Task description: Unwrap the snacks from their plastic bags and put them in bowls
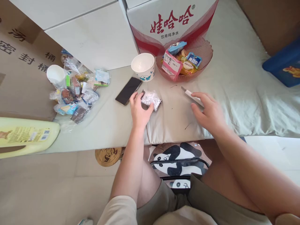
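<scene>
My left hand (140,112) grips a small crinkled, silvery clear-wrapped packet (151,98) resting on the cloth; thumb and fingertips press its near and left sides. What is inside the wrapping cannot be made out. My right hand (208,112) is over a slim white tool with a grey tip (189,94), which looks like a cutter. The forefinger rests on the tool while the thumb stands apart from it, and the palm hides its rear end. A dark phone (128,90) lies just beyond my left hand. Behind the packet stands a white paper bowl (143,67) with blue leaf prints.
A pink ribbed bowl (203,61) holds several snack packs. At left lie a heap of wrappers (75,93), a white cup (55,75) and a yellow-green jug (28,134). A white-and-red carton (173,22) stands at the back, a blue container (284,62) at right.
</scene>
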`<state>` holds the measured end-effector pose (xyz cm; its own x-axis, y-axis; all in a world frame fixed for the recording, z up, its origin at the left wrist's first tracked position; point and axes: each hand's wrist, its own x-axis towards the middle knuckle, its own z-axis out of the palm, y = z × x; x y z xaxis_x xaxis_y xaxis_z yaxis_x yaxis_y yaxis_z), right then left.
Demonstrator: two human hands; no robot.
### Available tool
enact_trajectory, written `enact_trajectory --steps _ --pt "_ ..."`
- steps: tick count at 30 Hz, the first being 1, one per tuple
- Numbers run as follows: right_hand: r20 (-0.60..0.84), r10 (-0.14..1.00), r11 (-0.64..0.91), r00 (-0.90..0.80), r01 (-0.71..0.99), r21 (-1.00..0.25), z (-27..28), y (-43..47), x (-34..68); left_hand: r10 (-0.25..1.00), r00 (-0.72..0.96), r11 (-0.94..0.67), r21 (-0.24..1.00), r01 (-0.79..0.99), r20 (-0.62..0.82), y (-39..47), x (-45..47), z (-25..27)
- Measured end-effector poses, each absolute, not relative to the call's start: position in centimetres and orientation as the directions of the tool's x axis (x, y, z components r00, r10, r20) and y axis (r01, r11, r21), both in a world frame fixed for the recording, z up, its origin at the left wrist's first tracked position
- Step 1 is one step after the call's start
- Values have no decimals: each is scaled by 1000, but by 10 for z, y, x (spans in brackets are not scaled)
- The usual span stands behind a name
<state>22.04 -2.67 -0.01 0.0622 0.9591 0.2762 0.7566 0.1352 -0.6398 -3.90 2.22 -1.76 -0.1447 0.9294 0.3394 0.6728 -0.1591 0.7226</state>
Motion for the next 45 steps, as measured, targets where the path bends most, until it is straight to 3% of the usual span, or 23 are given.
enact_trajectory --steps 2,6,12,17,21,26,30,33,36,39,42,45 --pt "312 950 217 -13 745 -631 -5 -27 216 929 -96 -170 645 745 357 22 -41 -18" --pt "346 928 335 -134 705 -625 -9 -27 206 929 -6 -235 605 761 369 20 -38 -17" --pt "261 936 351 -234 661 -663 -13 -26 197 955 146 -278 600 750 260 8 -22 -19" --pt "211 943 330 -256 644 -691 -19 -25 192 918 177 -370 602 707 356 4 -15 -21" --pt "198 949 309 -244 611 -729 -21 -25 189 943 153 -331 797 506 295 5 -12 -21" --pt "279 942 335 -186 557 -760 -18 -23 187 993 13 -122 986 110 121 3 -4 -14" --pt "315 942 330 -118 501 -800 -15 -22 190 990 -115 44 959 -281 -79 7 -6 -5" --pt "309 951 280 -12 461 -842 -15 -19 194 949 -244 93 917 -388 -199 13 -15 -1" --pt "265 959 200 99 428 -882 -15 -15 200 915 -314 145 933 -329 -253 17 -25 -1" --pt "234 967 181 97 383 -906 -12 -14 205 950 -252 146 976 -161 -184 15 -32 -2" --pt "194 979 165 59 323 -932 -6 -16 210 991 -65 124 978 165 -115 10 -38 -2" --pt "111 993 81 39 452 -888 -1 -20 215 994 99 -12 868 497 -43 4 -47 -1"
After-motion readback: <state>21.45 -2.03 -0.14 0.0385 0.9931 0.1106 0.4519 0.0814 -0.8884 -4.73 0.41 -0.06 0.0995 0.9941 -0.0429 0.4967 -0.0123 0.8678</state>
